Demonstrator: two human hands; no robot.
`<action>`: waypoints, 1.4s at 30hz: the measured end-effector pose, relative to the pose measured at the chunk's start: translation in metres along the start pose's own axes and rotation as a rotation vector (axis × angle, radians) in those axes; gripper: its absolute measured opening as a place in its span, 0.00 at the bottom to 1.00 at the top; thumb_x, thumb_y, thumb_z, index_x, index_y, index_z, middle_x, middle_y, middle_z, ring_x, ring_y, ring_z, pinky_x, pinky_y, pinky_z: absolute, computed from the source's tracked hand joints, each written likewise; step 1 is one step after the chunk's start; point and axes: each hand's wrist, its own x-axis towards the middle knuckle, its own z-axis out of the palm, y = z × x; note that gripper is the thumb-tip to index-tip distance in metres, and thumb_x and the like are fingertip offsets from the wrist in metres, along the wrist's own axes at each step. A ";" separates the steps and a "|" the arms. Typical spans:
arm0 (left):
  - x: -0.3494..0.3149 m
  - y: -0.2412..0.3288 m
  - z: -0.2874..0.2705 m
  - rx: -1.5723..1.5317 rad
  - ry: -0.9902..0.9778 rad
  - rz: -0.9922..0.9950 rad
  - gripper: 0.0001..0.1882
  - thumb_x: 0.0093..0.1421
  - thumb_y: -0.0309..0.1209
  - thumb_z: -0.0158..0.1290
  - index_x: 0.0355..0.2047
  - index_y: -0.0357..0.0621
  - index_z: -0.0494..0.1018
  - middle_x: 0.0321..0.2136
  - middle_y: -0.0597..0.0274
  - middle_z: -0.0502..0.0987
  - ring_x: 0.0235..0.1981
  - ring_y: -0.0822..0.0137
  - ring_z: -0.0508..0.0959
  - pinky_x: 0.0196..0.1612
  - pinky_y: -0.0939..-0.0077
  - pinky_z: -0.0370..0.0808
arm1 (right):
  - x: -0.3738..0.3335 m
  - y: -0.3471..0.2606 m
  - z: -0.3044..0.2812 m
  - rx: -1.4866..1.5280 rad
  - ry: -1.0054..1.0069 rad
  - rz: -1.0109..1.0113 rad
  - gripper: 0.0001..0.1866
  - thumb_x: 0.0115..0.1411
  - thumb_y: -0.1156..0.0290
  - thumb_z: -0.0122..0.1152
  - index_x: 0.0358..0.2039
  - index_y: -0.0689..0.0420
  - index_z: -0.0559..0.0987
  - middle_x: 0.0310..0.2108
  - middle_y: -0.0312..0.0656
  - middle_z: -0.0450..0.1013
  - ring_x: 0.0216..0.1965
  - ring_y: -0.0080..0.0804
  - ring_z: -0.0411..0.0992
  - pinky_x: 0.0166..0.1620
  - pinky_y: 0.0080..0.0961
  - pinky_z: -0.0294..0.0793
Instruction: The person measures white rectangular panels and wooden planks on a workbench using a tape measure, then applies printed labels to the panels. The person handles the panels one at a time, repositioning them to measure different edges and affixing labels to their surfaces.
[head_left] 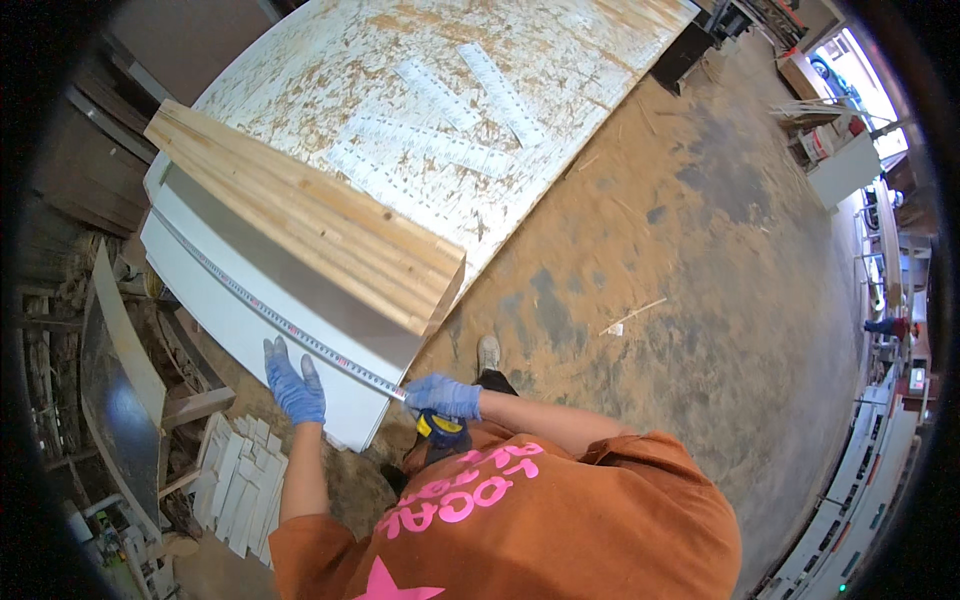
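My left hand [294, 384], in a blue glove, lies on the near part of a white panel [225, 315], its fingers stretched out and the thumb apart. In my right hand [443, 397], also gloved in blue, is a tape measure [440, 426] with a yellow and dark case, just off the panel's right end. Its pulled-out blade [300, 336] runs along the panel from the right hand to the far left end, passing just beyond the left fingertips. A thick pale wooden beam [300, 212] rests along the panel's far side.
Behind the beam spreads a large worktable [590, 60] with a worn white top and several pale strips [500, 95]. White offcuts [240, 485] lie on the floor at lower left, beside a leaning dark board [118, 380]. Sawdust covers the floor [620, 250] at right.
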 end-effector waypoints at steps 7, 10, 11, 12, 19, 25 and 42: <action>0.004 0.014 0.003 0.170 -0.059 -0.037 0.30 0.62 0.37 0.47 0.60 0.31 0.60 0.63 0.43 0.57 0.64 0.50 0.57 0.65 0.60 0.55 | 0.010 0.000 -0.035 0.087 -0.139 -0.094 0.14 0.64 0.61 0.55 0.37 0.60 0.78 0.27 0.34 0.72 0.30 0.21 0.68 0.36 0.19 0.69; 0.001 -0.014 0.006 0.189 -0.097 -0.035 0.34 0.60 0.31 0.49 0.64 0.33 0.51 0.63 0.48 0.57 0.64 0.58 0.57 0.65 0.63 0.55 | 0.012 -0.004 -0.046 -0.136 -0.172 -0.063 0.17 0.64 0.55 0.54 0.36 0.58 0.79 0.25 0.39 0.72 0.28 0.24 0.68 0.35 0.23 0.70; -0.009 -0.033 0.012 0.087 -0.090 -0.099 0.35 0.60 0.31 0.49 0.64 0.35 0.50 0.64 0.50 0.57 0.64 0.60 0.57 0.65 0.64 0.57 | 0.012 -0.002 -0.047 -0.150 -0.188 -0.103 0.17 0.64 0.56 0.54 0.36 0.57 0.79 0.25 0.40 0.73 0.28 0.26 0.69 0.35 0.25 0.70; -0.009 -0.036 0.016 0.054 -0.089 -0.126 0.35 0.59 0.30 0.49 0.65 0.36 0.49 0.64 0.51 0.57 0.64 0.61 0.57 0.64 0.64 0.58 | 0.011 0.004 -0.050 -0.163 -0.191 -0.145 0.16 0.64 0.56 0.54 0.37 0.56 0.79 0.26 0.40 0.74 0.29 0.27 0.70 0.36 0.26 0.71; 0.001 -0.011 0.014 -0.128 -0.086 -0.287 0.36 0.57 0.22 0.46 0.66 0.40 0.49 0.64 0.58 0.58 0.64 0.65 0.58 0.60 0.71 0.64 | -0.001 -0.006 -0.068 -0.239 -0.275 -0.213 0.13 0.64 0.60 0.52 0.37 0.56 0.79 0.29 0.45 0.75 0.30 0.32 0.70 0.38 0.31 0.70; -0.002 -0.013 0.011 -0.032 -0.133 -0.262 0.36 0.57 0.18 0.43 0.66 0.39 0.47 0.65 0.57 0.53 0.65 0.63 0.56 0.61 0.74 0.62 | -0.009 -0.011 -0.071 -0.259 -0.318 -0.112 0.17 0.64 0.57 0.49 0.36 0.58 0.78 0.29 0.45 0.74 0.30 0.36 0.70 0.38 0.33 0.69; 0.013 -0.010 0.008 -0.621 -0.128 -0.562 0.30 0.61 0.33 0.46 0.65 0.52 0.54 0.63 0.52 0.58 0.60 0.64 0.63 0.44 0.75 0.71 | 0.001 0.009 -0.042 -0.266 -0.142 -0.070 0.16 0.65 0.60 0.48 0.38 0.60 0.79 0.24 0.36 0.73 0.27 0.23 0.69 0.33 0.24 0.71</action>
